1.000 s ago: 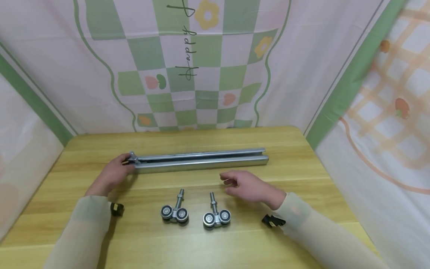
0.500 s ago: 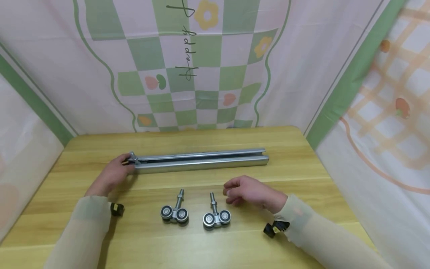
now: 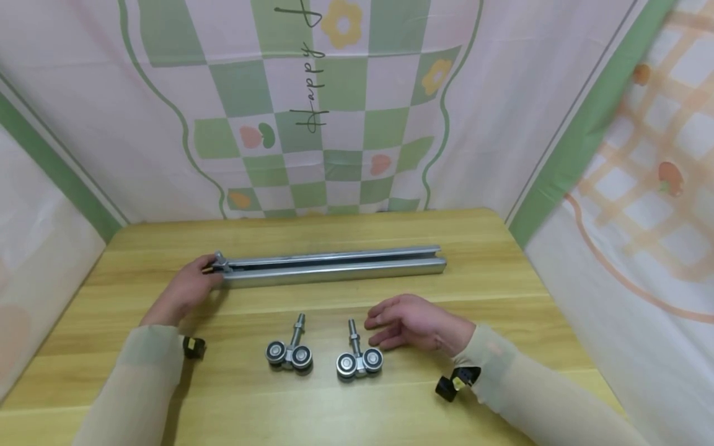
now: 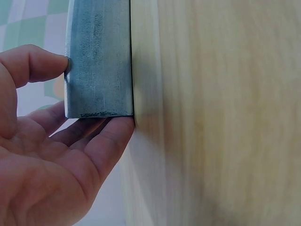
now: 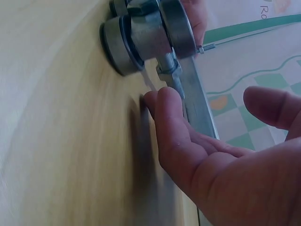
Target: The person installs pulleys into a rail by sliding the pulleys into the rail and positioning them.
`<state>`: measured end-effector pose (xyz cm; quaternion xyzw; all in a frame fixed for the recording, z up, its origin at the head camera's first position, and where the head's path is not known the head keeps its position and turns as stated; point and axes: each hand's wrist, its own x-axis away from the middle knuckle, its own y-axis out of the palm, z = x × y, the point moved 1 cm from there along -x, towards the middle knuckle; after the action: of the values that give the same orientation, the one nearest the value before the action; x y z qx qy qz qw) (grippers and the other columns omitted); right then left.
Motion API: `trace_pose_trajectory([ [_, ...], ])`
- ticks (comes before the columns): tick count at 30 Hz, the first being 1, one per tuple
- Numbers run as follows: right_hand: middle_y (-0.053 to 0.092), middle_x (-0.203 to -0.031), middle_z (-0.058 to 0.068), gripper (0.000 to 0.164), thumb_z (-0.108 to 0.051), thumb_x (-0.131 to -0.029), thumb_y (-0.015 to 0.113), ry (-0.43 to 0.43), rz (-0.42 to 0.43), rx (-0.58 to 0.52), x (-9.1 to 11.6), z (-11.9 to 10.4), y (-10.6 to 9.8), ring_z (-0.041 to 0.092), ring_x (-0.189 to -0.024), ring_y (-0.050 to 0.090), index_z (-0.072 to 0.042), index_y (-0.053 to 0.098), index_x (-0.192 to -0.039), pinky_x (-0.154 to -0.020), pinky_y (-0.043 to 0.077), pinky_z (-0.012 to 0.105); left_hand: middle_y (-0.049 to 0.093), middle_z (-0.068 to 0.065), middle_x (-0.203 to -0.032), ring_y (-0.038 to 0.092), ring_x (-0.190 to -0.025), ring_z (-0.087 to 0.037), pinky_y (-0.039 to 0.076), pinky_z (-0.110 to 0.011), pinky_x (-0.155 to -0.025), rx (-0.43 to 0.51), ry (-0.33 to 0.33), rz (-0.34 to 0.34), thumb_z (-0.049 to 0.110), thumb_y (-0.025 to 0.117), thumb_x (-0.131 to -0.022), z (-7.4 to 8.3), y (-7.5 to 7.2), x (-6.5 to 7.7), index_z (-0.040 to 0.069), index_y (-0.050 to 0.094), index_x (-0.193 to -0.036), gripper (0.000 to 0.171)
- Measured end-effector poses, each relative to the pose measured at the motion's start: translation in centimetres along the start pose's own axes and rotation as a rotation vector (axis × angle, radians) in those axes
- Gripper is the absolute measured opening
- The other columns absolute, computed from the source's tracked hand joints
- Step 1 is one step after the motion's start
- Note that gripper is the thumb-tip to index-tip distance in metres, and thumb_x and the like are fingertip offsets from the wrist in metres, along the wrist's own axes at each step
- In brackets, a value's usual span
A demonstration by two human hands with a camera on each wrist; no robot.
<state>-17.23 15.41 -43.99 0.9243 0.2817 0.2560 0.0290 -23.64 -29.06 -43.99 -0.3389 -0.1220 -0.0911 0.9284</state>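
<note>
Wood tabletop (image 3: 480, 248); left hand (image 3: 191, 285) grips end of metal rail (image 3: 334, 274); right hand (image 3: 414, 323) half-open, empty, beside roller (image 3: 360, 362).

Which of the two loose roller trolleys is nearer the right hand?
The roller trolley on the right in the head view: its threaded stem is beside the right hand, while the other trolley sits farther left.

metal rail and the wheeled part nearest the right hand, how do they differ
The metal rail is a long channel, while the wheeled part is much shorter, with a threaded stem. The left hand touches the metal rail's end; the right hand is beside the wheeled part. Both look metallic and lie on the table.
</note>
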Motion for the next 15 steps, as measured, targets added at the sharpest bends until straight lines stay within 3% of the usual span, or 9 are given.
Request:
trace_pose_trajectory([
  [15, 0.060, -0.128, 0.026, 0.051, -0.006, -0.096, 0.056, 0.052, -0.057, -0.120, -0.73, 0.41, 0.85, 0.042, -0.108, 0.063, 0.015, 0.042, -0.139, -0.092, 0.051, 0.050, 0.017, -0.028, -0.160, 0.017, -0.142, -0.051, 0.020, -0.066, -0.109, -0.009, -0.010, -0.002, 0.028, 0.050, -0.102, -0.08, -0.14, -0.13, 0.004, 0.014, -0.159, 0.071],
])
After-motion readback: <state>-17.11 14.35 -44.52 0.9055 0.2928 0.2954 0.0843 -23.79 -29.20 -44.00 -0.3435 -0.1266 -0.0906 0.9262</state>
